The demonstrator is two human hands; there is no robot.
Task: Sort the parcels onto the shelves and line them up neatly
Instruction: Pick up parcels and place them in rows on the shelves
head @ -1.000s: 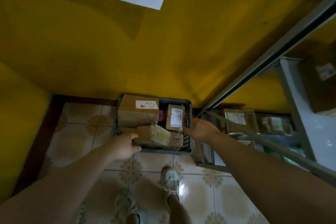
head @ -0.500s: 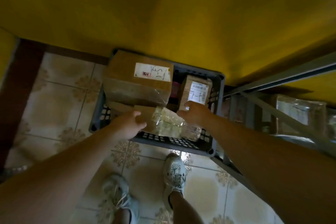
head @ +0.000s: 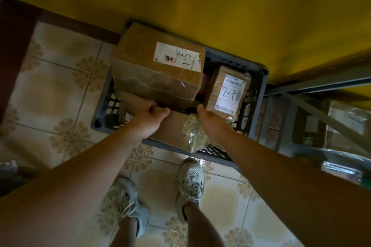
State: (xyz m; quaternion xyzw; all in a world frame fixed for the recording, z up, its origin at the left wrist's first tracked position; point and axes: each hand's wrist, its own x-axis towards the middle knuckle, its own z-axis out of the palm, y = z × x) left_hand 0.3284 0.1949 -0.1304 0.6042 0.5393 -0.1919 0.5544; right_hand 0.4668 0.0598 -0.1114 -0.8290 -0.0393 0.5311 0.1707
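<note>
Over the tiled floor [head: 60, 90], left hand [head: 149, 121] curls round the crate's [head: 102, 114] flat parcel [head: 172, 129]; right hand [head: 211, 125] alongside, grip hidden.

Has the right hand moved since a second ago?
Yes. Against the grey crate, the right hand has gone from the right rim inward, to the left, and is now over the plastic-wrapped parcel beside the small labelled box.
</note>
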